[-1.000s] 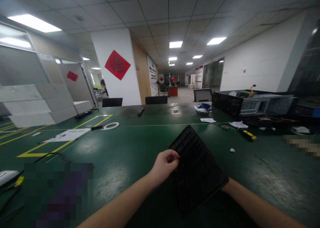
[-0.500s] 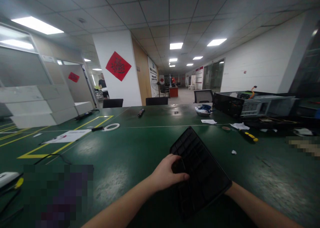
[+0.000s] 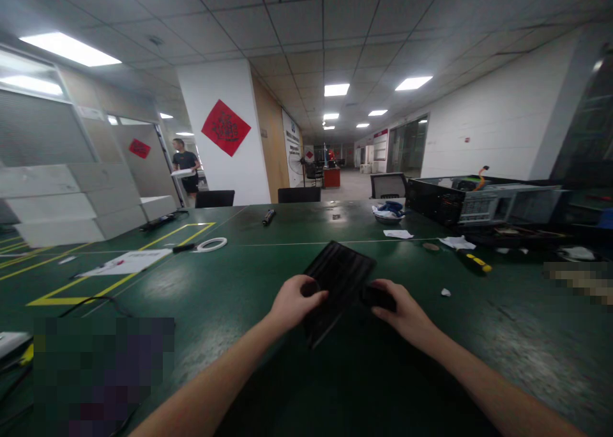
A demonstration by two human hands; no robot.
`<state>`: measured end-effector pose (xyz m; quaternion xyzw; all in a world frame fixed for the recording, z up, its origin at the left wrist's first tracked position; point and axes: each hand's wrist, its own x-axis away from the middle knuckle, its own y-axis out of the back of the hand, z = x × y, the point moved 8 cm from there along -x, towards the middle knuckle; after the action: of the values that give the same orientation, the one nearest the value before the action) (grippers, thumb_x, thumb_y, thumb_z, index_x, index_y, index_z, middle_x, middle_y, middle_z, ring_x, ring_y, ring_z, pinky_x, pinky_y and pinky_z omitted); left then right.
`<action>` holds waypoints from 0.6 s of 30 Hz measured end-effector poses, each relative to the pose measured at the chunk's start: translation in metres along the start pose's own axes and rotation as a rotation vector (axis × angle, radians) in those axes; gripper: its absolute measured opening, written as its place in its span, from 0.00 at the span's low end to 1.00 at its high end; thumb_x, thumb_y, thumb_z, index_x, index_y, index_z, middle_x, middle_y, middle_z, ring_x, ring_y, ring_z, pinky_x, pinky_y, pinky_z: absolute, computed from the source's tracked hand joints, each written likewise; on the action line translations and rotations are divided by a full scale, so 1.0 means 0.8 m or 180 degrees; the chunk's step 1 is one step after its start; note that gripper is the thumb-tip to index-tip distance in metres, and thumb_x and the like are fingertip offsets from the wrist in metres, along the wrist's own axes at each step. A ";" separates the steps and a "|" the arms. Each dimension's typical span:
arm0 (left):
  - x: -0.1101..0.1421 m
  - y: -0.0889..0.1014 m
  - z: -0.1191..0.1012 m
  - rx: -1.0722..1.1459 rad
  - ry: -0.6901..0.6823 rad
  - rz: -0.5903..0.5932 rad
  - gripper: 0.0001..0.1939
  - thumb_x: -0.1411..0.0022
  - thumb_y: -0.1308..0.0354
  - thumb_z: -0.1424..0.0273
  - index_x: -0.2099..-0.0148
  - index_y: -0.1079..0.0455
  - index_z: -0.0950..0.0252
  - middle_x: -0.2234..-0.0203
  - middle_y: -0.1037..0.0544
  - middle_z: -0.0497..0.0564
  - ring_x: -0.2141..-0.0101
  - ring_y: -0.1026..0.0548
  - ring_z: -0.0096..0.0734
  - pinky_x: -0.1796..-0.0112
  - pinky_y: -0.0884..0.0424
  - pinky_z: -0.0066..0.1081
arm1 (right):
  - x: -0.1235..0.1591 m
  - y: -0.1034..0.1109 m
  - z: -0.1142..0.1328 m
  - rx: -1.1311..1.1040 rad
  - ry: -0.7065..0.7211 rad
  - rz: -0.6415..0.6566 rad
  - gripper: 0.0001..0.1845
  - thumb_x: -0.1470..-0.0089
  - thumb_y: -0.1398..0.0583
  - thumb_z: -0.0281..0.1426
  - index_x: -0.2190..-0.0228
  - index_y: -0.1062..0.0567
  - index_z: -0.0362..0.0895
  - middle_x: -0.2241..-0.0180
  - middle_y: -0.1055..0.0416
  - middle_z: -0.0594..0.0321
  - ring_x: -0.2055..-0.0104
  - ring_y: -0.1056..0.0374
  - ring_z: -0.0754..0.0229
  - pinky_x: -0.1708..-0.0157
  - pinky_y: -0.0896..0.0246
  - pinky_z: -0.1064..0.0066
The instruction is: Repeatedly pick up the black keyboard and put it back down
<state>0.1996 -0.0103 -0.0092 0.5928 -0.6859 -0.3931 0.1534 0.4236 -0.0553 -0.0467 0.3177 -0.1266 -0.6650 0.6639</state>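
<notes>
A flat black ribbed panel (image 3: 338, 274) is held low over the green table (image 3: 230, 283), tilted away from me. My left hand (image 3: 293, 301) is closed on its left edge. My right hand (image 3: 396, 308) is closed on its right side, fingers curled over a dark corner of it. Both forearms reach in from the bottom of the view.
An open computer case (image 3: 479, 204) stands at the right, with a yellow-handled tool (image 3: 475, 261) and scraps of paper near it. A white tape ring (image 3: 211, 244), a paper sheet (image 3: 125, 262) and yellow floor-style marking lie left. A person (image 3: 184, 168) walks at the far left.
The panel has been lowered and turned flatter, further from me. My right hand came out from under it and now grips its right side. The distant person has stepped into view.
</notes>
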 end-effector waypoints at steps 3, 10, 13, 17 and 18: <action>-0.028 0.066 0.061 -0.0669 0.0867 -0.0320 0.27 0.52 0.51 0.48 0.66 0.28 0.68 0.69 0.25 0.58 0.67 0.27 0.43 0.68 0.35 0.32 | -0.004 0.016 -0.019 0.0611 -0.0399 -0.0162 0.24 0.57 0.44 0.37 0.55 0.36 0.46 0.54 0.39 0.55 0.50 0.43 0.53 0.50 0.47 0.56; -0.027 0.196 0.202 -0.2125 0.2218 -0.0602 0.32 0.54 0.51 0.47 0.63 0.29 0.74 0.60 0.28 0.68 0.58 0.31 0.57 0.64 0.35 0.41 | 0.000 0.013 -0.011 0.0858 -0.0534 -0.0066 0.22 0.57 0.45 0.39 0.57 0.33 0.48 0.54 0.38 0.57 0.49 0.46 0.50 0.50 0.51 0.53; -0.023 0.213 0.229 -0.2113 0.2404 -0.0597 0.30 0.53 0.50 0.49 0.64 0.29 0.73 0.61 0.27 0.68 0.59 0.30 0.57 0.65 0.35 0.42 | 0.000 0.013 -0.008 0.0806 -0.0546 -0.0003 0.22 0.56 0.45 0.38 0.57 0.34 0.48 0.53 0.37 0.58 0.48 0.46 0.51 0.49 0.52 0.52; -0.032 0.213 0.192 -0.2047 0.1945 -0.0694 0.21 0.48 0.51 0.63 0.63 0.29 0.77 0.60 0.29 0.74 0.57 0.32 0.62 0.62 0.36 0.48 | 0.000 0.013 -0.011 0.0853 -0.0467 -0.0059 0.22 0.56 0.45 0.39 0.57 0.33 0.49 0.54 0.36 0.59 0.48 0.45 0.51 0.48 0.54 0.51; -0.032 0.206 0.174 -0.1972 0.1707 -0.0700 0.19 0.48 0.52 0.68 0.60 0.30 0.77 0.58 0.30 0.73 0.55 0.33 0.60 0.60 0.36 0.48 | 0.000 0.013 -0.012 0.0862 -0.0444 -0.0073 0.22 0.56 0.45 0.39 0.57 0.33 0.49 0.54 0.36 0.59 0.48 0.46 0.50 0.48 0.54 0.51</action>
<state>-0.0024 0.0612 0.0261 0.6696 -0.4038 -0.4266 0.4545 0.4378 -0.0534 -0.0482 0.3587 -0.2572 -0.6699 0.5969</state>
